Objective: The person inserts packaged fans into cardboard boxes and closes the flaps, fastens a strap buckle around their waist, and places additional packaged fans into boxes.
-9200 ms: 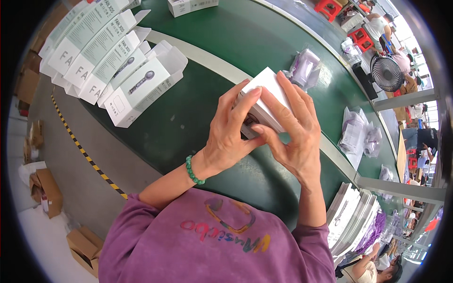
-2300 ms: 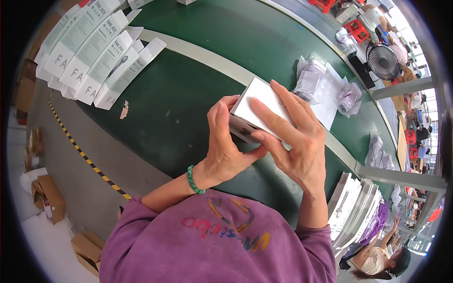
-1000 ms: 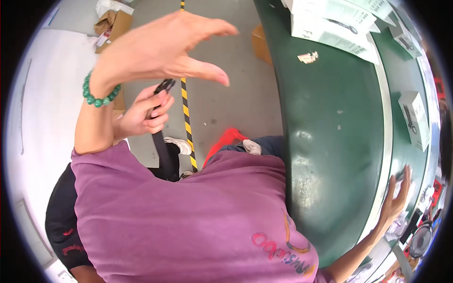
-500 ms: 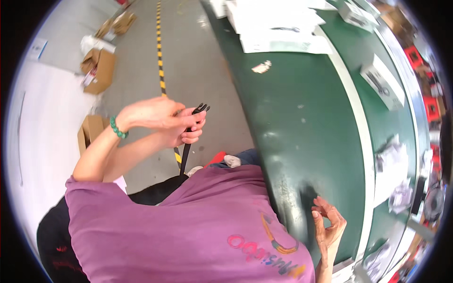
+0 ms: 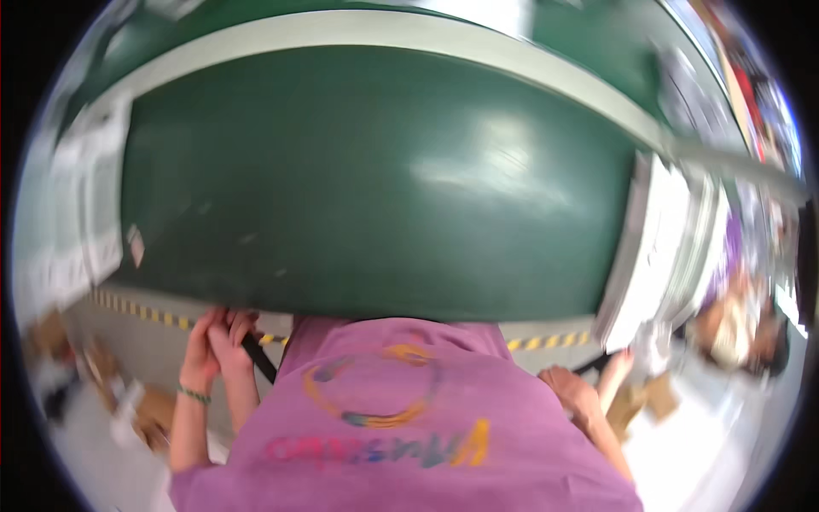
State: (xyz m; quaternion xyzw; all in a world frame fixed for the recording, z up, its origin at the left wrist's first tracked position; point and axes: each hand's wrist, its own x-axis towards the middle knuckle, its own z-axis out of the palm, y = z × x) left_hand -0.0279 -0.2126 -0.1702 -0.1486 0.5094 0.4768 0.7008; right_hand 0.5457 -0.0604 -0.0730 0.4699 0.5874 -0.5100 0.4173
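Note:
My left hand (image 5: pixel 201 348), below a green bead bracelet, is at the left by the table's near edge. Its fingers are closed at the end of a black strap (image 5: pixel 259 358), pressed against another person's hand (image 5: pixel 240 328) that grips the same strap. The buckle seen on it earlier is hidden. On the right, my right hand (image 5: pixel 570 394) is curled beside my purple shirt (image 5: pixel 375 410). Another person's hand (image 5: pixel 616 369) is just past it, with a second stretch of black strap (image 5: pixel 590 367) between them. Blur hides what my right fingers hold, if anything.
A green table (image 5: pixel 358 188) spans the front, with a pale strip (image 5: pixel 358 30) along its far side. Stacked white boxes (image 5: pixel 653 247) stand at its right end, more white boxes (image 5: pixel 85 205) at its left. Cardboard boxes (image 5: pixel 153 414) lie on the floor. Another person (image 5: pixel 734 324) is at the right.
The view has turned to face the table. My left hand has come lower, still at the strap. My right hand has left the table area and moved to my side, its fingers now curled.

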